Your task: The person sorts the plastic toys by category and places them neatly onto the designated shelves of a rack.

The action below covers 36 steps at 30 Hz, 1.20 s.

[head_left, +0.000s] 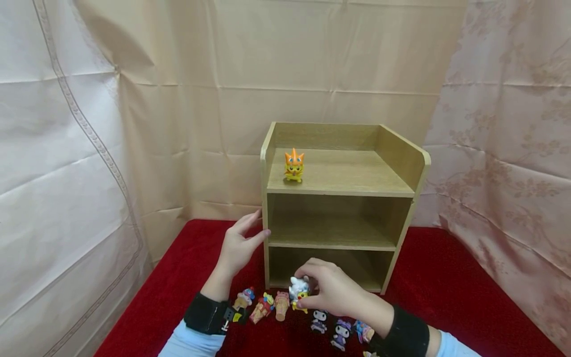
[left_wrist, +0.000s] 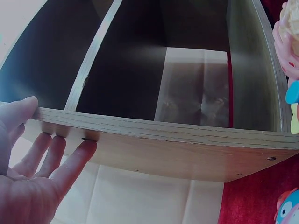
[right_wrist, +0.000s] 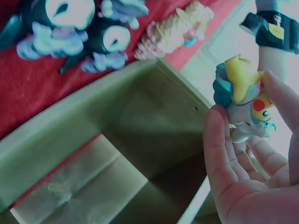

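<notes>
My right hand [head_left: 332,290] pinches a small figurine [head_left: 299,292], a yellow character in a white hood, between thumb and fingers in front of the lowest compartment. Its yellow face, red cheek and blue-green parts show in the right wrist view, where this figurine [right_wrist: 243,100] is tilted. With the thumb over the front edge and the fingers along the outer side, my left hand [head_left: 238,248] grips the left panel of a wooden shelf [head_left: 332,194]. An orange-hooded yellow figurine [head_left: 294,166] stands on the shelf's top level, at the left.
On the red cloth [head_left: 165,292] before the shelf lie several figurines, among them a pink one [head_left: 282,305] and a purple-and-white one [head_left: 341,334]. Others lie partly behind my right wrist. Beige curtains [head_left: 223,99] hang behind the shelf.
</notes>
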Available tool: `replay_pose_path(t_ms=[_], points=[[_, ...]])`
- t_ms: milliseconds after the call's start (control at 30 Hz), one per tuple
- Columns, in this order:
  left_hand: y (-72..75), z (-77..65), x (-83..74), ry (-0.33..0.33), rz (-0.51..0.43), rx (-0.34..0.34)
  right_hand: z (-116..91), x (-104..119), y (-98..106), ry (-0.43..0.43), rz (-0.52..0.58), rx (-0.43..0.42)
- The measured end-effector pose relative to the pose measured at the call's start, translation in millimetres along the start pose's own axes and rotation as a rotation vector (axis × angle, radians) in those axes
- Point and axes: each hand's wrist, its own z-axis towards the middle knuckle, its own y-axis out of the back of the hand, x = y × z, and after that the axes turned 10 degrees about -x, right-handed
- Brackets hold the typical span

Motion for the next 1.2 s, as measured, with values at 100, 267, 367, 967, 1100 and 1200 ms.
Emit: replay_pose_path(t_ms=[100, 267, 367, 967, 1100, 1200], points=[[0.2, 0.2, 0.5, -0.002, -0.003, 0.002, 2.0, 2.0, 7.2, 0.016, -0.021, -0.044], [0.8, 0.3, 1.1, -0.003, -0.002, 0.007, 4.1, 4.0, 18.5, 0.044, -0.100, -0.121], [1.0, 0.3, 1.8, -0.004, 0.001, 0.013, 4.7, 4.2, 25.2, 0.055, -0.124, -0.151], [-0.2, 0.8, 0.4, 0.010, -0.039, 0.021, 7.2, 7.2, 67.5, 0.129, -0.071, -0.338], [0.3, 0.4, 0.6, 0.011, -0.046, 0.023, 7.6, 7.4, 74.9, 0.153, -0.096, -0.355], [0.4, -0.3, 0.3, 0.014, -0.044, 0.021, 8.3, 7.2, 79.1, 0.174, -0.101, -0.380]])
